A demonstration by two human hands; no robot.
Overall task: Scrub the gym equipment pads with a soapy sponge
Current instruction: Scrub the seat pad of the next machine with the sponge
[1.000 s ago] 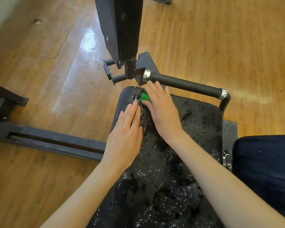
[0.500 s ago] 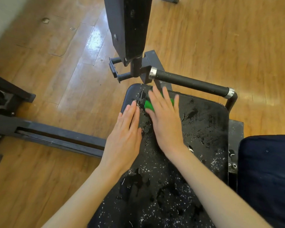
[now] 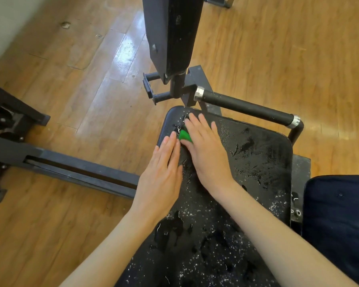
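A black seat pad (image 3: 257, 162), wet and flecked with white suds, fills the lower middle of the head view. My right hand (image 3: 207, 152) lies flat with straight fingers on a green sponge (image 3: 183, 135) near the pad's far left corner and presses it down; most of the sponge is hidden under the palm. My left hand (image 3: 162, 172) rests flat on the pad's left edge, fingers together, its fingertips touching the sponge side.
A black upright pad (image 3: 172, 34) on a post rises just beyond the seat. A black handle bar (image 3: 245, 107) with chrome ends runs along the pad's far edge. A steel floor rail (image 3: 75, 170) lies to the left on wooden flooring. Dark blue cloth (image 3: 340, 214) is at right.
My right hand has slid the sponge slightly left and nearer along the pad's far corner. The left hand stays flat on the left edge. The camera shifted a little.
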